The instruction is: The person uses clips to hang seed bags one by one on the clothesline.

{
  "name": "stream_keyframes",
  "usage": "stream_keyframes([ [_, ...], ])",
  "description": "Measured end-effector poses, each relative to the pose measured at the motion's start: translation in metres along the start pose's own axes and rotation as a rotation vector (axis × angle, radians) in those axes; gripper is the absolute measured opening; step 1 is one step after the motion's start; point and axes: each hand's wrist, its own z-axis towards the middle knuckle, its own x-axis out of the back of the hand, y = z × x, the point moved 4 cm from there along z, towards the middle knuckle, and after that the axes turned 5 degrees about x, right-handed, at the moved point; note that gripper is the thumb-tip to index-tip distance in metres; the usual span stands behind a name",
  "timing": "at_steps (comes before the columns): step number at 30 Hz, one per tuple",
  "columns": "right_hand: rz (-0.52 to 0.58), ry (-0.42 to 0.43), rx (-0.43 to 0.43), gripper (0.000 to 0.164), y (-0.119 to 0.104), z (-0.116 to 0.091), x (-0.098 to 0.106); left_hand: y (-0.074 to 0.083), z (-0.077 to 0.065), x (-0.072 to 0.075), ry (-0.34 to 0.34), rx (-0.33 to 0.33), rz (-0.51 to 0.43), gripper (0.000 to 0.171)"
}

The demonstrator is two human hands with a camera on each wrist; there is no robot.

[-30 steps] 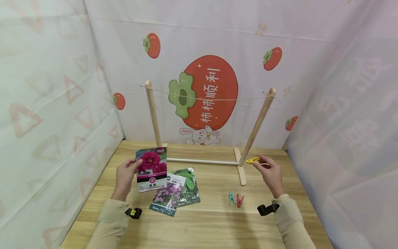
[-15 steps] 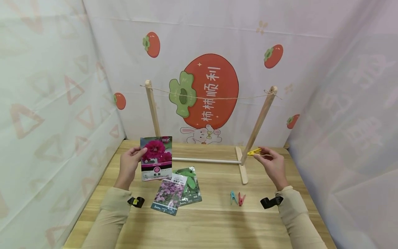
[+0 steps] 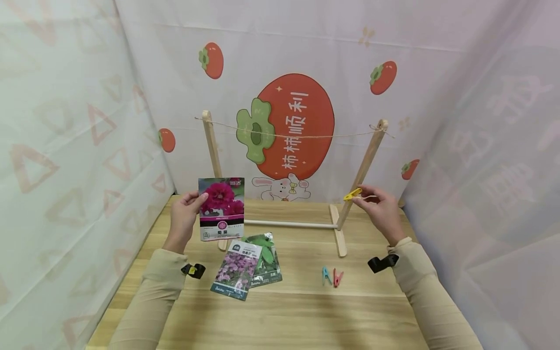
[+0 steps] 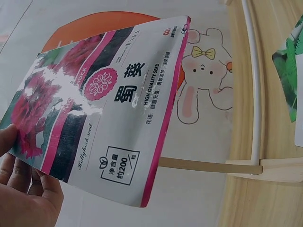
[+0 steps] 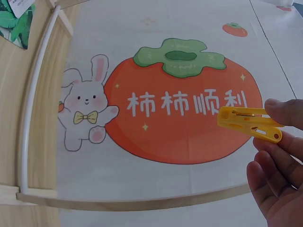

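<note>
My left hand (image 3: 184, 218) pinches a hollyhock seed packet (image 3: 221, 218) by its left edge, thumb in front. The packet is upright above the table, its pink flower picture facing me; the left wrist view shows "Hollyhock seed" printed on it. My right hand (image 3: 379, 211) pinches a yellow clothespin (image 5: 248, 124) between thumb and fingers, beside the right post of a wooden stand (image 3: 367, 158). A thin string (image 3: 306, 136) runs between the tops of the stand's two posts. On the table lie a purple-flower seed packet (image 3: 238, 267) and, partly under it, a green seed packet (image 3: 268, 260).
A blue clothespin (image 3: 326, 275) and a red clothespin (image 3: 337, 278) lie on the wooden table (image 3: 288, 321), right of centre. A white rod (image 3: 288, 224) joins the stand's feet. Printed cloth walls (image 3: 262, 43) enclose the table at the back and both sides.
My left hand has raised the hollyhock seed packet and brought it slightly right. My right hand has lifted the yellow clothespin higher along the right post. The things on the table have stayed put.
</note>
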Motion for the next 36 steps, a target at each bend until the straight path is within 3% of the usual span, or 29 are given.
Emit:
stream_keyframes([
  [7,-0.017,-0.007,-0.001,0.036,-0.008,0.013,-0.002,0.013,0.004,-0.003,0.012,-0.034,0.000,0.025],
  [21,0.037,0.044,0.098,0.035,-0.028,0.035,-0.002,0.028,0.010,-0.010,0.052,-0.058,-0.103,0.009],
  [29,0.054,0.070,0.161,0.035,-0.042,0.052,-0.005,0.040,0.016,-0.016,0.053,-0.104,-0.118,0.008],
  [36,0.093,0.078,0.161,0.036,-0.052,0.066,-0.008,0.048,0.022,-0.020,0.043,-0.120,-0.144,0.008],
])
